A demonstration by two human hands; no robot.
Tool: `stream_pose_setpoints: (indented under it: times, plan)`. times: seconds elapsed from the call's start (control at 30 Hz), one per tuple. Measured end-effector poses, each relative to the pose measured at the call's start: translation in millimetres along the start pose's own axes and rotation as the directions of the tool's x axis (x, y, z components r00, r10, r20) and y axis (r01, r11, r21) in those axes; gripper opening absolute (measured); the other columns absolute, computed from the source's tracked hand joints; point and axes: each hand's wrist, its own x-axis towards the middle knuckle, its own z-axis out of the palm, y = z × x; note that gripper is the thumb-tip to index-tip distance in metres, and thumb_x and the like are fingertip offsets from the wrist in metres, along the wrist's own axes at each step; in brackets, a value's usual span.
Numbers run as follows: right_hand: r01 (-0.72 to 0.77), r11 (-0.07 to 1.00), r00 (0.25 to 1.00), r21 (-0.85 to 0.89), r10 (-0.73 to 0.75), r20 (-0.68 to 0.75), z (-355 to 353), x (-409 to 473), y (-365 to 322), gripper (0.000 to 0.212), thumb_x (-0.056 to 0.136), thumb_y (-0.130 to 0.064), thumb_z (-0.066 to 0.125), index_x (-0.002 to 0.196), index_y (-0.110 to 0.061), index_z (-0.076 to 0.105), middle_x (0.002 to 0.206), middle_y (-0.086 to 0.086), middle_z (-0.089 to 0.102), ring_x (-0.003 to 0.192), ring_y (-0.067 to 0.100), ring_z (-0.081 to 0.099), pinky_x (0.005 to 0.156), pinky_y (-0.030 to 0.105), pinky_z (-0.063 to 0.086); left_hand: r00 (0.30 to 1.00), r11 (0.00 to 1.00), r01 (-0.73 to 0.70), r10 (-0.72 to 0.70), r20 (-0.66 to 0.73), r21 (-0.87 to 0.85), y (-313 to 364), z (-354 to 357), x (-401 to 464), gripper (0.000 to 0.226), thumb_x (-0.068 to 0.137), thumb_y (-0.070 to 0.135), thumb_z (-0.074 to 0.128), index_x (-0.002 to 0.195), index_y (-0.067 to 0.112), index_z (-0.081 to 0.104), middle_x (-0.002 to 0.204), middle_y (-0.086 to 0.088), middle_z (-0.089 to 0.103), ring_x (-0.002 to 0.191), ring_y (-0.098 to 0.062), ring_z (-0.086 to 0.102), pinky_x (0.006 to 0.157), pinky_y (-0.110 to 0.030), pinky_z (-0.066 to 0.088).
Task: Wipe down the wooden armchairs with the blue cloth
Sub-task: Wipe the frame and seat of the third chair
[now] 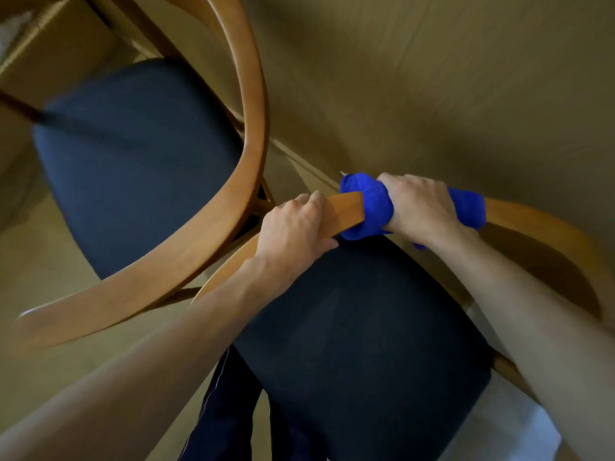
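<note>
While left fingers [301, 207] grip rail [346, 207], right fingers [404, 184] clutch blue cloth [369, 207].

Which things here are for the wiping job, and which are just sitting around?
For the job:
blue cloth, wrapped round the rail
near armchair
far armchair
right hand, gripping the cloth
left hand, holding the rail

Just there:
floor
dark trouser legs

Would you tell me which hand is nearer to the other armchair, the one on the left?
Left. The left hand grips the near chair's rail right beside the other armchair; the right hand holds the blue cloth farther along the rail.
</note>
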Motion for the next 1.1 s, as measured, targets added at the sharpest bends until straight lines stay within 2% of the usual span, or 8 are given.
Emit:
stream_pose_setpoints:
  times: [0.17,0.37,0.43,0.53,0.67,0.83,0.97,1.1]
  plan:
    - [0.028,0.999,0.998,-0.034,-0.026,0.052,-3,3,3,0.023,0.085,-0.044,0.059,0.089,-0.025,0.047,0.074,-0.007,0.053,0.068,0.019,0.052,0.064,0.035,0.043,0.994,0.990,0.109,-0.111,-0.021,-0.094,-24,-1,-37,0.102,0.069,0.061,0.075,0.148,0.017,0.027,0.139,-0.001,0.049,0.123,-0.021,0.052,0.097,-0.036,0.047]
    - [0.042,0.997,0.994,-0.058,-0.035,0.105,-7,4,-9,0.029,0.081,-0.031,0.071,0.094,-0.023,0.046,0.082,-0.005,0.055,0.074,0.021,0.053,0.068,0.033,0.039,0.975,0.956,0.216,-0.222,-0.011,-0.198,-60,12,-106,0.079,0.073,0.061,0.072,0.134,0.024,0.038,0.122,0.005,0.057,0.100,-0.015,0.061,0.079,-0.030,0.050]
    - [0.134,0.989,0.987,-0.063,-0.128,0.098,-3,5,-33,0.036,0.078,-0.028,0.074,0.104,-0.018,0.050,0.094,0.002,0.060,0.086,0.028,0.057,0.074,0.036,0.040,0.973,0.950,0.219,-0.231,-0.029,-0.224,-58,16,-105,0.072,0.074,0.060,0.072,0.129,0.026,0.040,0.117,0.007,0.058,0.096,-0.013,0.061,0.076,-0.026,0.047]
    - [0.328,0.929,0.944,-0.169,-0.314,0.104,14,2,-87,0.055,0.075,-0.023,0.075,0.123,-0.009,0.051,0.116,0.011,0.058,0.105,0.034,0.053,0.092,0.044,0.038,0.973,0.944,0.219,-0.231,-0.021,-0.246,-60,17,-103,0.076,0.074,0.060,0.071,0.133,0.024,0.039,0.122,0.005,0.057,0.101,-0.016,0.061,0.080,-0.031,0.050]
    - [0.447,0.863,0.894,-0.235,-0.432,0.117,30,-9,-135,0.063,0.074,-0.019,0.074,0.130,-0.007,0.048,0.128,0.014,0.055,0.119,0.034,0.049,0.107,0.047,0.034,0.969,0.941,0.228,-0.244,-0.034,-0.252,-61,16,-101,0.073,0.071,0.057,0.075,0.129,0.024,0.046,0.120,0.006,0.060,0.101,-0.015,0.063,0.081,-0.031,0.051]
    - [0.509,0.824,0.861,-0.249,-0.490,0.137,36,-10,-142,0.065,0.074,-0.024,0.076,0.130,-0.009,0.047,0.126,0.010,0.056,0.119,0.030,0.051,0.109,0.045,0.035,0.966,0.941,0.233,-0.253,-0.051,-0.247,-61,17,-101,0.063,0.070,0.055,0.078,0.118,0.024,0.050,0.109,0.009,0.061,0.089,-0.011,0.063,0.072,-0.025,0.051]
    - [0.514,0.843,0.858,-0.160,-0.502,0.108,33,0,-130,0.058,0.075,-0.044,0.073,0.123,-0.021,0.049,0.116,-0.002,0.059,0.109,0.018,0.055,0.105,0.038,0.039,0.971,0.948,0.231,-0.240,-0.013,-0.219,-61,16,-98,0.061,0.072,0.055,0.076,0.117,0.024,0.048,0.107,0.008,0.061,0.088,-0.011,0.062,0.071,-0.027,0.052]
    - [0.439,0.893,0.897,-0.096,-0.429,0.108,24,7,-112,0.061,0.064,-0.057,0.069,0.114,-0.029,0.047,0.106,-0.009,0.057,0.099,0.015,0.054,0.094,0.035,0.041,0.965,0.947,0.261,-0.259,0.034,-0.188,-64,13,-106,0.087,0.071,0.057,0.076,0.139,0.021,0.034,0.127,0.004,0.054,0.109,-0.017,0.059,0.084,-0.032,0.050]
